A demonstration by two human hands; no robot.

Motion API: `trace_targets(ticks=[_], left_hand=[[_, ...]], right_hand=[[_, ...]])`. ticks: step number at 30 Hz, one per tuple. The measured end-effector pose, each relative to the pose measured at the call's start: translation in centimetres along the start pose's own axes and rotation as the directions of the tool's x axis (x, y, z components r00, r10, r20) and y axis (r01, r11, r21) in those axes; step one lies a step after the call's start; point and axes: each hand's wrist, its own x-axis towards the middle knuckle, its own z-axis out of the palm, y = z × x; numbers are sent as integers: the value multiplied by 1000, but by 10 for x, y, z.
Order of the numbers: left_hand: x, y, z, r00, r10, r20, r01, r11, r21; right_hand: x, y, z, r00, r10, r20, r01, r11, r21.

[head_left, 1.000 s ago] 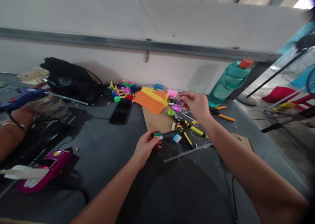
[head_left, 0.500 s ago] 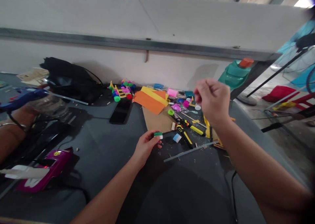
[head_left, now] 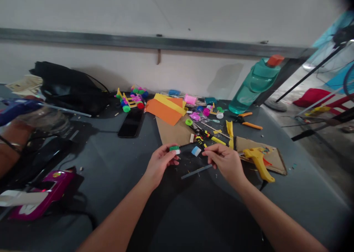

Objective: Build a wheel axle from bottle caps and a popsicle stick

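Note:
My left hand [head_left: 159,163] grips a small green-topped white block [head_left: 174,149] at the end of a dark strip [head_left: 190,147]. My right hand [head_left: 225,163] reaches in from the other side, its thumb and fingers pinched close together just right of a pale blue piece [head_left: 196,151]. Anything held in that pinch is hidden. Beyond both hands, black-and-yellow tools [head_left: 210,139] lie on a brown cardboard sheet [head_left: 173,133]. A grey metal strip [head_left: 196,172] lies on the table just below my hands.
Orange paper [head_left: 163,111], a black phone [head_left: 131,123], coloured craft pieces [head_left: 129,100], orange-handled pliers [head_left: 245,120], a yellow glue gun [head_left: 258,161] and a teal bottle [head_left: 253,87] sit on the dark table [head_left: 105,163]. At left, another person's arm [head_left: 11,137] holds a blue glue gun [head_left: 19,106].
My right hand has come down and left from above the table to beside my left hand. The view has tilted slightly. My left hand stays in place.

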Motion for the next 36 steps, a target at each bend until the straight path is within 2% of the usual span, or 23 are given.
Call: trace_targets(ticks=[2, 4, 8, 11, 14, 16, 18, 19, 21, 24, 27, 30, 32, 36], left_hand=[[0, 1, -1, 1000, 2, -10, -2, 1000, 10], [0, 2, -1, 1000, 2, -14, -2, 1000, 20], [1, 1, -1, 1000, -2, -12, 3, 999, 39], [1, 0, 0, 1000, 12, -15, -11, 999, 34], [0, 0, 0, 1000, 26, -3, -26, 1000, 9], [-2, 1, 1, 999, 4, 44, -4, 1000, -6], [-4, 1, 1, 993, -27, 111, 28, 999, -14], [-5, 2, 1, 989, -37, 145, 39, 999, -15], [-7, 2, 2, 977, -45, 207, 48, 999, -10], [-10, 1, 5, 967, -48, 252, 44, 999, 20], [-11, -1, 9, 955, -69, 289, 47, 996, 82], [-10, -4, 11, 936, -92, 340, 48, 990, 136], [-8, -4, 10, 944, -79, 322, 26, 986, 164], [-7, -1, 7, 979, 5, 204, -47, 978, 201]], right_hand=[[-3, -3, 1, 999, 23, -41, -25, 998, -52], [-5, -3, 1, 998, -5, -57, -2, 993, -121], [-5, 8, -2, 981, -194, -2, 187, 951, -246], [-3, 16, -1, 932, -363, 8, 349, 890, -293], [-2, 18, 1, 879, -469, 88, 464, 795, -392], [-2, 16, 3, 822, -545, 163, 555, 704, -443], [-4, 14, 5, 761, -625, 172, 626, 638, -448], [-5, 13, 7, 745, -647, 161, 641, 628, -443], [-9, 12, 11, 745, -648, 158, 641, 628, -441], [-15, 10, 18, 761, -609, 224, 633, 623, -460], [-18, 10, 23, 749, -601, 278, 650, 588, -481], [-15, 12, 23, 742, -611, 278, 656, 572, -494], [-12, 14, 22, 751, -607, 260, 641, 576, -507], [-10, 16, 20, 764, -603, 228, 619, 588, -520]])
